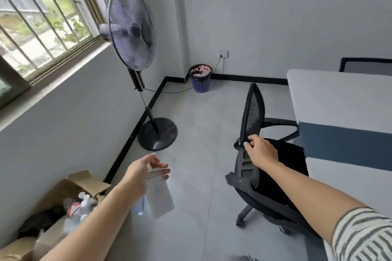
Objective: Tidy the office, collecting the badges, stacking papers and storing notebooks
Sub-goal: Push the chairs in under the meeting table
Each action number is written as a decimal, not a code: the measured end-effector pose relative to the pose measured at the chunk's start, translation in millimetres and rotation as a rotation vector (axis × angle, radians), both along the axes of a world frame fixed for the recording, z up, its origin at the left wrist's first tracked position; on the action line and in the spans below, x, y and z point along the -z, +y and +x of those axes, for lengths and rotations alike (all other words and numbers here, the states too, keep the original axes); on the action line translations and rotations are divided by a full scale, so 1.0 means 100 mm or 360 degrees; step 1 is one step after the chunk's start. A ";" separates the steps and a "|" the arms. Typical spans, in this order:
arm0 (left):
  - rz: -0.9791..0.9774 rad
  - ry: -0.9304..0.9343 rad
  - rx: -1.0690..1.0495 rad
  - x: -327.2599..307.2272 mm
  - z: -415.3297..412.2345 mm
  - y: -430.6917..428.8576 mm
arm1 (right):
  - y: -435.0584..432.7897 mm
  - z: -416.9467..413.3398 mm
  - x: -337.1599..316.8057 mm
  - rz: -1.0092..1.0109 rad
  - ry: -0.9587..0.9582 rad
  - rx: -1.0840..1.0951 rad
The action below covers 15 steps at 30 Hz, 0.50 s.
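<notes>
Badge [159, 197] dangling from your left grip [146, 170], pinched at top clip, long axis hanging nearly straight down, bottom end swung slightly right. It's in air over floor [201, 186], between cardboard box [84, 182] and chair [253, 110]. Your right grip [262, 150] curled on chair back edge, so busy. Desk [339, 95] sits well right, past chair; guessing chair moves aside before badge heads there.

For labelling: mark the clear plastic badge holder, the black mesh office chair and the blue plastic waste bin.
Clear plastic badge holder [159, 195]: head view, card pocket.
Black mesh office chair [253, 110]: head view, mesh backrest.
Blue plastic waste bin [201, 84]: head view, front wall.
</notes>
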<state>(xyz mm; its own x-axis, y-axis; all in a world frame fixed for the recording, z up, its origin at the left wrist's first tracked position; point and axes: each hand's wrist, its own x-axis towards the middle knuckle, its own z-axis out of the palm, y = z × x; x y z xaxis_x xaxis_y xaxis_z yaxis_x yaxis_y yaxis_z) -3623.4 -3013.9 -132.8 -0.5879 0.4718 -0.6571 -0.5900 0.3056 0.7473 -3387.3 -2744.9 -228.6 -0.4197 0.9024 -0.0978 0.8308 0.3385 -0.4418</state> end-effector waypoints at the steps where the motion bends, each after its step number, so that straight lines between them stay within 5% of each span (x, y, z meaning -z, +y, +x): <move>1: 0.0006 -0.0006 0.0044 -0.01 -0.11 0.11 | 0.06 -0.08 -0.02 0.0004 0.0018 0.0043; 7: 0.0003 -0.0106 0.0280 0.15 -0.75 1.04 | 0.64 -0.56 -0.01 -0.0094 0.0081 0.0352; 15: -0.0094 -0.0117 0.0500 0.18 -1.48 2.26 | 1.41 -1.15 0.22 -0.0701 0.0092 0.0809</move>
